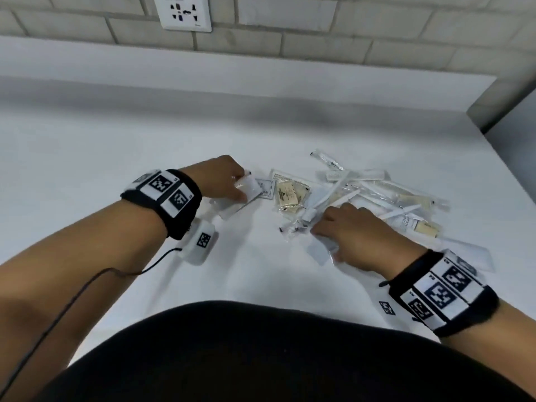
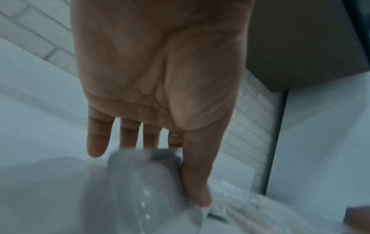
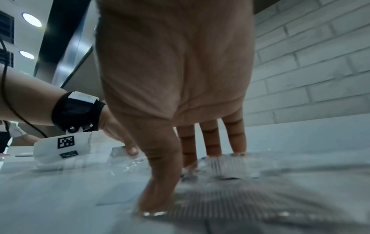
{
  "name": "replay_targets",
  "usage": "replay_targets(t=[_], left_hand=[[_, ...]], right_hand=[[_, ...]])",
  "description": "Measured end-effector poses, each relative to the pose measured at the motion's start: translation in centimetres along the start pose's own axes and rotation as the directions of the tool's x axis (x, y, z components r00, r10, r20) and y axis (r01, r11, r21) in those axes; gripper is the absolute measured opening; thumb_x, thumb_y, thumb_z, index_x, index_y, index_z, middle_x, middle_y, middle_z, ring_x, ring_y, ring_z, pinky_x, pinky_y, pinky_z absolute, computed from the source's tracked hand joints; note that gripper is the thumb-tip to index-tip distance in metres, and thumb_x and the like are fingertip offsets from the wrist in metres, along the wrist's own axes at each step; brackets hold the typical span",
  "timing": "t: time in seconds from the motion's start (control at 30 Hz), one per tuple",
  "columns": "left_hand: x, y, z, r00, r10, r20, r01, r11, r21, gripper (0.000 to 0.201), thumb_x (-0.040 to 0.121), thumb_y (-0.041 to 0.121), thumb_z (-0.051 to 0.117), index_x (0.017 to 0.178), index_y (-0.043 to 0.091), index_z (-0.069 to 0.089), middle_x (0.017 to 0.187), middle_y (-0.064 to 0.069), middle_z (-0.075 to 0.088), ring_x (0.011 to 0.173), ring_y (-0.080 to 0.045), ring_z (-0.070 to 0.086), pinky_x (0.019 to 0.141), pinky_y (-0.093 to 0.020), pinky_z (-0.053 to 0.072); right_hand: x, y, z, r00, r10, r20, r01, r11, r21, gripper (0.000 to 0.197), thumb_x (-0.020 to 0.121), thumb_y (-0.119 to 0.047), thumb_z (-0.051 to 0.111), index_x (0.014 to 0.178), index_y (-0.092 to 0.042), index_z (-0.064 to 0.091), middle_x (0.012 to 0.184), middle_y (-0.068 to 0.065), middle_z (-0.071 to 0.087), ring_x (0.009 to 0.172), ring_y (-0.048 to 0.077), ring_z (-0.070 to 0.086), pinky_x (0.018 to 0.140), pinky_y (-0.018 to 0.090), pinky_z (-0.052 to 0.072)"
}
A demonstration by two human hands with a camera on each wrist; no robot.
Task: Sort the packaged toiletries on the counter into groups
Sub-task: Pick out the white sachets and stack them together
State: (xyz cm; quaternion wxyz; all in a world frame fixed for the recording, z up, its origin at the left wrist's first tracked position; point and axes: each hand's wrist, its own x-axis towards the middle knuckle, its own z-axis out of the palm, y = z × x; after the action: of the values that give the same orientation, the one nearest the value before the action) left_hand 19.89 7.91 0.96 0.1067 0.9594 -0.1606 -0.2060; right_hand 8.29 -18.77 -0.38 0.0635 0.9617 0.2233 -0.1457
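A heap of clear-wrapped toiletries [image 1: 365,192] lies at the right of the white counter [image 1: 116,134]: toothbrushes, combs and a beige soap packet [image 1: 290,195]. My left hand [image 1: 229,178] is at the heap's left end and pinches a small clear packet [image 1: 246,185] between thumb and fingers. In the left wrist view the thumb [image 2: 192,166] lies across this blurred packet [image 2: 140,182]. My right hand [image 1: 348,230] reaches down at the heap's near side, straight fingertips pressing a flat clear packet [image 1: 319,252]. In the right wrist view its thumb [image 3: 160,174] presses on a finely ribbed packet [image 3: 230,205].
More flat clear packets [image 1: 229,208] lie under the left hand, with a printed white card [image 1: 265,188] beside them. A white brick wall with a socket plate [image 1: 182,13] backs the counter. The counter ends at its right edge [image 1: 493,140]. A cable [image 1: 72,300] trails from my left wrist.
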Motion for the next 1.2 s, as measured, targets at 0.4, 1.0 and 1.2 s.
replay_targets(t=[0.4, 1.0, 1.2], left_hand=[[1.8, 0.1, 0.8, 0.995, -0.078, 0.057, 0.064, 0.974, 0.217, 0.04, 0.075, 0.036, 0.072, 0.107, 0.022, 0.052, 0.097, 0.0, 0.06, 0.086, -0.022, 0.058, 0.07, -0.03, 0.044], [-3.0, 11.3, 2.5, 0.991, 0.0, -0.135, -0.074, 0.84, -0.537, 0.016, 0.085, 0.029, 0.061, 0.1, 0.026, 0.063, 0.087, -0.005, 0.073, 0.081, -0.02, 0.068, 0.08, -0.036, 0.05], [-0.7, 16.8, 4.8, 0.992, 0.117, -0.045, -0.125, 0.962, -0.241, 0.016, 0.09, 0.034, 0.059, 0.08, 0.023, 0.054, 0.078, -0.003, 0.062, 0.068, -0.022, 0.055, 0.062, -0.031, 0.041]], right_hand=[[2.8, -1.4, -2.0, 0.987, -0.083, 0.138, 0.09, 0.995, -0.041, 0.008, 0.08, -0.026, 0.062, 0.075, -0.023, 0.057, 0.091, -0.003, 0.051, 0.096, 0.021, 0.044, 0.085, 0.04, 0.034], [-10.2, 17.6, 1.3, 0.852, 0.523, 0.028, -0.316, 0.47, 0.824, 0.01, 0.091, -0.03, 0.058, 0.098, -0.029, 0.064, 0.077, -0.008, 0.058, 0.07, 0.015, 0.052, 0.064, 0.027, 0.039], [-8.9, 16.4, 2.4, 0.898, 0.438, -0.044, -0.201, 0.496, 0.844, 0.055, 0.081, -0.028, 0.074, 0.131, -0.029, 0.05, 0.104, -0.012, 0.054, 0.092, 0.005, 0.054, 0.084, 0.023, 0.042]])
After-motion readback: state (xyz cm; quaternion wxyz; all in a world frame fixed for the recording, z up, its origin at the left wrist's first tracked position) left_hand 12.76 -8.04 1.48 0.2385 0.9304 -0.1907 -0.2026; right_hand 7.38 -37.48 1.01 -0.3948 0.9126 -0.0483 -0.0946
